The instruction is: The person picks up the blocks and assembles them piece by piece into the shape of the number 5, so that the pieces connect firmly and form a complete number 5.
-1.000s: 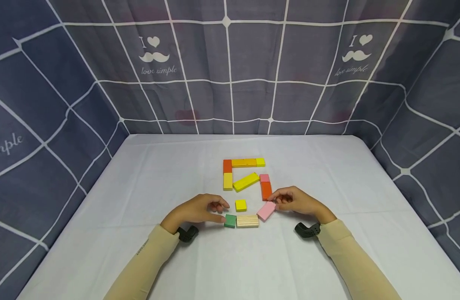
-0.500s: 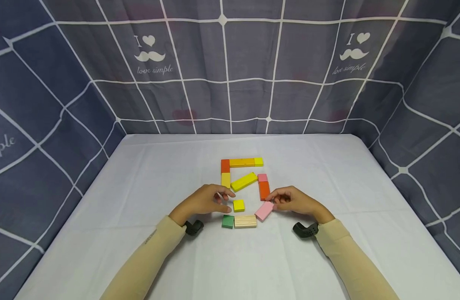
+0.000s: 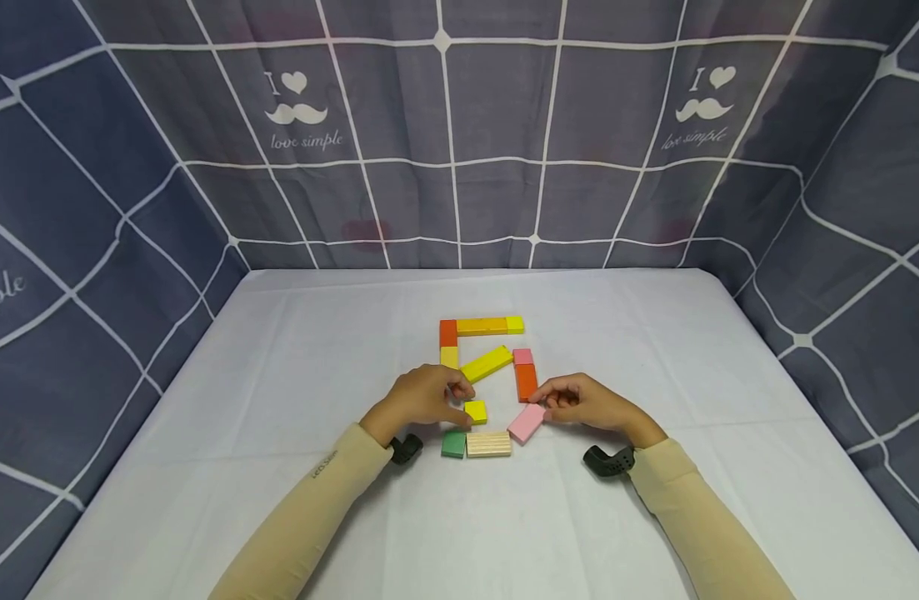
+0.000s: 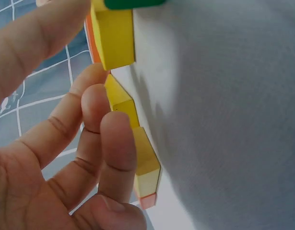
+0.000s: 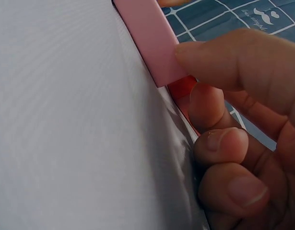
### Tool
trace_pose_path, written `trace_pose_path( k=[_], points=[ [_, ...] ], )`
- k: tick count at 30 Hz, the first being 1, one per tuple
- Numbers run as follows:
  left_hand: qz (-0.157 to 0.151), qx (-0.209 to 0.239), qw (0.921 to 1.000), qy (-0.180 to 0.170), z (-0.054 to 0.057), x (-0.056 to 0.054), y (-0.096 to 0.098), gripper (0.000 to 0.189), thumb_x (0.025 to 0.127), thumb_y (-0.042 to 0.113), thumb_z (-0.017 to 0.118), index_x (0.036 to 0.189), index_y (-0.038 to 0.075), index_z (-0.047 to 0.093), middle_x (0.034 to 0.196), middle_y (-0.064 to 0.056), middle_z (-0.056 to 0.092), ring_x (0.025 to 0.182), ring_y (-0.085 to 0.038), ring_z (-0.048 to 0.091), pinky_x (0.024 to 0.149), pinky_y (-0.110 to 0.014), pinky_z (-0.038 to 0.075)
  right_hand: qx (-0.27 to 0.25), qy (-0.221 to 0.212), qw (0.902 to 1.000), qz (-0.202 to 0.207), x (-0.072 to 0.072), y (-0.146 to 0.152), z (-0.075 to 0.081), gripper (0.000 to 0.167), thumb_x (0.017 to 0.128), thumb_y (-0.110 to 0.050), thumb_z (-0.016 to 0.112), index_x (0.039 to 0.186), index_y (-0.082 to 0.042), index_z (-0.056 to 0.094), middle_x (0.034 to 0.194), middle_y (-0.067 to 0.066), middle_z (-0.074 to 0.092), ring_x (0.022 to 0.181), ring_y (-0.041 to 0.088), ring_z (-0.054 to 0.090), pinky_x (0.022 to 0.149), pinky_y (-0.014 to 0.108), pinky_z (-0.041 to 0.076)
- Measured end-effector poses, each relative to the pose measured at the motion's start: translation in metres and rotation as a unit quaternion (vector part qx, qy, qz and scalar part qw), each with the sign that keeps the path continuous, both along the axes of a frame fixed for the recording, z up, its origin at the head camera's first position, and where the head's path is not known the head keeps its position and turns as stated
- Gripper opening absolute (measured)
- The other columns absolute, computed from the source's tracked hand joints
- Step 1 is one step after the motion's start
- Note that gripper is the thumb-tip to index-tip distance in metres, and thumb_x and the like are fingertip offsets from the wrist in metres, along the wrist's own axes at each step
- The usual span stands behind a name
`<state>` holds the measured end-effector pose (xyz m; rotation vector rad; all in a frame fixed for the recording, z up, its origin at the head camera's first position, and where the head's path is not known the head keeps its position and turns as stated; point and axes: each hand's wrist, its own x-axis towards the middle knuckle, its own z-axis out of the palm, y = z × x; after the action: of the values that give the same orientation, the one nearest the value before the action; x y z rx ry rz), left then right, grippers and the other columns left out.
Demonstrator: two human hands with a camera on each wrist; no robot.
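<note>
My right hand [image 3: 590, 406] is at the upper right end of a pink block [image 3: 526, 423], which lies slanted on the white tabletop. In the right wrist view the thumb [image 5: 209, 60] presses that block's end; the index finger's contact is mostly hidden. My left hand [image 3: 425, 396] reaches over a small yellow square block [image 3: 476, 412], thumb and index finger apart beside it. A firm grip does not show in the left wrist view. Below the thumb sit a green block [image 3: 453, 445] and a striped wooden block [image 3: 489, 445], side by side.
Farther back, an orange block [image 3: 447, 332], an orange-yellow bar [image 3: 481, 327] and a small yellow block [image 3: 515, 325] form a corner. A slanted yellow bar [image 3: 487, 364] points to a small pink block [image 3: 522, 357] and a red-orange block [image 3: 526, 382]. Grid-patterned curtains [image 3: 496, 200] surround the table.
My left hand has left the green block and moved up and right to the yellow square block. My right hand has stayed at the pink block. The camera view has shifted slightly.
</note>
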<state>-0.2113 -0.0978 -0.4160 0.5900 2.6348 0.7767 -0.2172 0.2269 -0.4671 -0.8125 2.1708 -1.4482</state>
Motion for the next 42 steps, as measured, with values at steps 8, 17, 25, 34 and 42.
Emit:
trace_pose_path(
  k=[8,17,25,34,42],
  points=[
    [0.007,-0.012,0.9999,-0.002,0.000,0.000,-0.003,0.028,0.082,0.025,0.097,0.102,0.019,0.078,0.088,0.007,0.066,0.083,-0.013,0.057,0.076,-0.032,0.044,-0.006,0.003,1.0000,0.006,-0.001,0.000,-0.002,0.028,0.098,0.003,0.073,0.125,0.009,0.073,0.089,-0.003,0.058,0.077,0.007,0.047,0.068,0.018,0.036],
    [0.028,-0.015,0.9995,0.006,-0.003,0.002,-0.020,0.028,0.083,0.024,0.096,0.104,0.018,0.078,0.089,0.008,0.066,0.082,-0.013,0.057,0.074,-0.031,0.045,-0.010,0.009,0.9998,0.012,-0.001,0.001,-0.002,0.027,0.098,0.004,0.073,0.125,0.009,0.072,0.088,-0.003,0.057,0.076,0.006,0.046,0.067,0.018,0.035],
    [0.047,-0.011,0.9988,0.005,-0.004,0.007,-0.034,0.025,0.085,0.021,0.094,0.106,0.019,0.080,0.087,0.008,0.065,0.081,-0.014,0.057,0.073,-0.032,0.044,-0.008,0.012,0.9998,0.012,0.001,0.000,0.000,0.027,0.098,0.004,0.073,0.125,0.010,0.073,0.087,-0.002,0.056,0.075,0.007,0.045,0.066,0.019,0.034],
    [0.043,0.004,0.9991,-0.001,-0.002,0.018,-0.053,0.027,0.086,0.015,0.091,0.112,0.018,0.082,0.091,0.009,0.067,0.082,-0.011,0.058,0.074,-0.031,0.045,-0.012,0.017,0.9997,0.017,0.002,0.000,0.000,0.028,0.097,0.004,0.073,0.124,0.011,0.072,0.086,-0.001,0.056,0.073,0.006,0.045,0.064,0.019,0.033],
    [0.015,0.027,0.9995,-0.008,-0.003,0.023,-0.063,0.028,0.089,0.010,0.088,0.116,0.016,0.082,0.095,0.007,0.069,0.085,-0.011,0.059,0.077,-0.031,0.048,-0.011,0.014,0.9998,0.014,0.001,0.001,-0.002,0.027,0.098,0.003,0.074,0.124,0.010,0.072,0.085,-0.001,0.055,0.072,0.007,0.045,0.064,0.019,0.033]
  ],
)
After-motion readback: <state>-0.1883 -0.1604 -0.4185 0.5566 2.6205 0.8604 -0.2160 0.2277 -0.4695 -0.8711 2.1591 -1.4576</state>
